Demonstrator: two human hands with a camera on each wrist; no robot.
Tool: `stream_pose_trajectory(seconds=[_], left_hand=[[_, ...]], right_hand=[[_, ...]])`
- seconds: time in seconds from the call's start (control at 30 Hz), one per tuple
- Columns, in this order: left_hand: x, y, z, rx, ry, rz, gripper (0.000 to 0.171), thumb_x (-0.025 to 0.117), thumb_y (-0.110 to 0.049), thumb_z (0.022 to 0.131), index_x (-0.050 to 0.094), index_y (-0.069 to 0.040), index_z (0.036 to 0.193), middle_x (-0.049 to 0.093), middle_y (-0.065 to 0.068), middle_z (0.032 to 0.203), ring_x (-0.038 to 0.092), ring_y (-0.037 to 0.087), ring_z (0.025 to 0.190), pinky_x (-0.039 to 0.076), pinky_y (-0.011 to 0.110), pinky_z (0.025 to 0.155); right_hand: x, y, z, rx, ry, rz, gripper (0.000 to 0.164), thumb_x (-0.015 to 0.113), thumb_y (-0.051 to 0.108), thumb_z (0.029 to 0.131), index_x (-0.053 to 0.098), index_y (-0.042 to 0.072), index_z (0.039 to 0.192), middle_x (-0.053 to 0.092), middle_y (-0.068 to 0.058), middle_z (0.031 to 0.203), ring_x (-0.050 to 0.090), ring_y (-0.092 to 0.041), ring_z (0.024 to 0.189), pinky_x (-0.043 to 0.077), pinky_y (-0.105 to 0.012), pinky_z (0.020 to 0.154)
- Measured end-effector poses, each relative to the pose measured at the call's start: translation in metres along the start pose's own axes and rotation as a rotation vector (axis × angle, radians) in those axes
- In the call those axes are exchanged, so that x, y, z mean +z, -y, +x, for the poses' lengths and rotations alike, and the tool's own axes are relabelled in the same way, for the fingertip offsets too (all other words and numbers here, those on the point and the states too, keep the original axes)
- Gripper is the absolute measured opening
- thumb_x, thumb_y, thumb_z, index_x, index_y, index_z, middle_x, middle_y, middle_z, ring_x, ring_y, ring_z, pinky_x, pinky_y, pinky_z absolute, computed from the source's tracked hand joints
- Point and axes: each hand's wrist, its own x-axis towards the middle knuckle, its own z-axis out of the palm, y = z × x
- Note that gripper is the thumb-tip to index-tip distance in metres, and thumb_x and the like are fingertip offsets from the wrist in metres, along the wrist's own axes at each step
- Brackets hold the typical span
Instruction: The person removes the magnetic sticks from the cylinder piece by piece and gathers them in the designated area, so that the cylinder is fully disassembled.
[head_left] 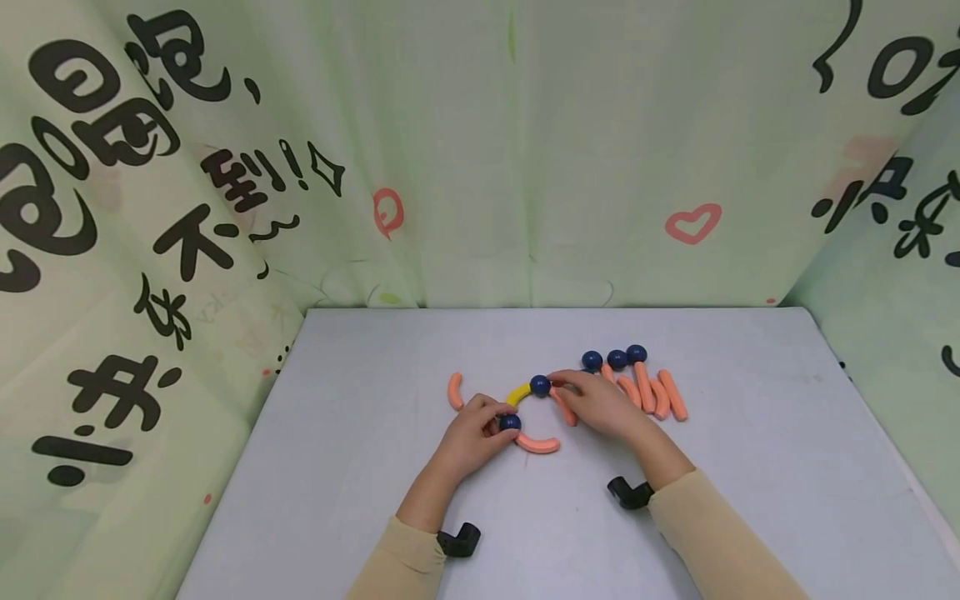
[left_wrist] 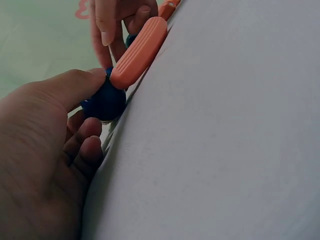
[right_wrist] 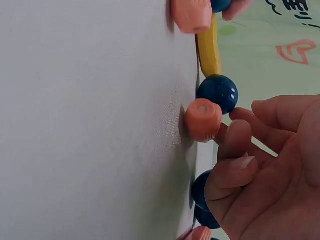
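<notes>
My left hand (head_left: 471,433) pinches a dark blue ball (head_left: 510,422) between thumb and fingers. From this ball a curved orange stick (head_left: 538,445) extends to the right, and a curved yellow stick (head_left: 517,394) runs up to a second blue ball (head_left: 540,385). Beside that second ball is my right hand (head_left: 596,402). One of its fingertips reaches the ball in the right wrist view, while its thumb and fingers grip nothing visible. Another orange stick (right_wrist: 203,120) points out from the second ball, close to the right fingers. The left thumb covers part of the first ball (left_wrist: 104,101).
Behind the right hand lie several blue balls (head_left: 617,359) and several orange sticks (head_left: 672,395). A single curved orange stick (head_left: 454,391) lies beyond the left hand. The pale table (head_left: 360,367) ends at a printed green curtain (head_left: 585,150) on the far side.
</notes>
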Motion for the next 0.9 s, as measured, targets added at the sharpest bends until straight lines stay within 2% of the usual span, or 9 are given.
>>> stream_pose_trajectory(seconds=[0.13,0.2,0.23,0.4,0.43,0.53,0.7,0.8,0.9], left_hand=[[-0.002,0.000,-0.001,0.059,0.069,0.020,0.043,0.071,-0.041,0.090,0.063,-0.028,0.131,0.052,-0.007,0.109,0.047,0.003,0.079,0.043,0.018,0.067],[-0.003,0.000,-0.002,0.091,0.098,0.033,0.045,0.070,-0.041,0.091,0.061,-0.029,0.133,0.052,-0.007,0.117,0.049,0.003,0.083,0.045,0.018,0.071],[-0.003,0.000,-0.002,0.108,0.111,0.040,0.044,0.070,-0.041,0.091,0.061,-0.029,0.133,0.052,-0.007,0.122,0.051,0.003,0.086,0.047,0.019,0.074],[-0.005,0.000,-0.002,0.164,0.170,0.077,0.038,0.066,-0.040,0.094,0.063,-0.029,0.131,0.052,-0.010,0.136,0.056,0.006,0.110,0.049,0.026,0.094],[-0.005,0.001,-0.002,0.166,0.178,0.077,0.038,0.065,-0.039,0.095,0.063,-0.029,0.131,0.052,-0.010,0.136,0.056,0.006,0.112,0.049,0.026,0.095],[-0.006,0.001,-0.002,0.160,0.191,0.064,0.037,0.065,-0.038,0.095,0.064,-0.028,0.131,0.054,-0.010,0.135,0.056,0.005,0.108,0.050,0.024,0.092],[-0.006,0.001,-0.003,0.148,0.192,0.054,0.036,0.064,-0.039,0.095,0.064,-0.029,0.129,0.054,-0.010,0.134,0.055,0.002,0.102,0.049,0.022,0.088],[-0.006,0.000,-0.003,0.133,0.191,0.057,0.035,0.064,-0.041,0.095,0.065,-0.030,0.128,0.055,-0.012,0.133,0.055,0.002,0.101,0.049,0.022,0.087],[-0.005,0.000,-0.003,0.124,0.187,0.057,0.035,0.065,-0.042,0.095,0.065,-0.031,0.128,0.055,-0.012,0.131,0.054,0.002,0.099,0.049,0.022,0.086]], right_hand=[[-0.001,0.004,0.004,-0.030,0.036,0.007,0.038,0.045,0.028,0.105,0.053,0.027,0.143,0.066,-0.008,0.119,0.061,-0.027,0.101,0.047,-0.046,0.092],[-0.001,0.006,0.006,-0.067,0.039,-0.003,0.038,0.045,0.024,0.105,0.054,0.027,0.142,0.063,-0.007,0.131,0.060,-0.026,0.112,0.047,-0.049,0.098],[-0.001,0.006,0.006,-0.081,0.037,-0.008,0.038,0.045,0.024,0.105,0.055,0.027,0.142,0.060,-0.005,0.136,0.060,-0.026,0.114,0.046,-0.050,0.100],[0.000,0.009,0.011,-0.115,0.044,0.001,0.037,0.044,0.020,0.105,0.058,0.028,0.138,0.062,-0.004,0.132,0.061,-0.022,0.105,0.047,-0.044,0.094],[0.000,0.009,0.012,-0.119,0.047,0.002,0.037,0.044,0.019,0.105,0.058,0.028,0.138,0.062,-0.004,0.130,0.060,-0.021,0.102,0.046,-0.042,0.092],[0.000,0.010,0.014,-0.123,0.050,0.001,0.039,0.043,0.015,0.104,0.058,0.027,0.138,0.061,-0.005,0.132,0.059,-0.022,0.106,0.046,-0.043,0.093],[-0.001,0.010,0.011,-0.144,0.042,-0.018,0.038,0.044,0.013,0.104,0.058,0.021,0.138,0.058,-0.009,0.139,0.057,-0.027,0.116,0.047,-0.049,0.100],[-0.002,0.009,0.005,-0.146,0.025,-0.027,0.035,0.047,0.016,0.104,0.059,0.020,0.137,0.058,-0.009,0.140,0.056,-0.028,0.124,0.046,-0.051,0.103],[-0.003,0.010,-0.003,-0.142,0.017,-0.025,0.032,0.052,0.020,0.103,0.061,0.020,0.134,0.060,-0.007,0.136,0.057,-0.028,0.124,0.048,-0.050,0.100]])
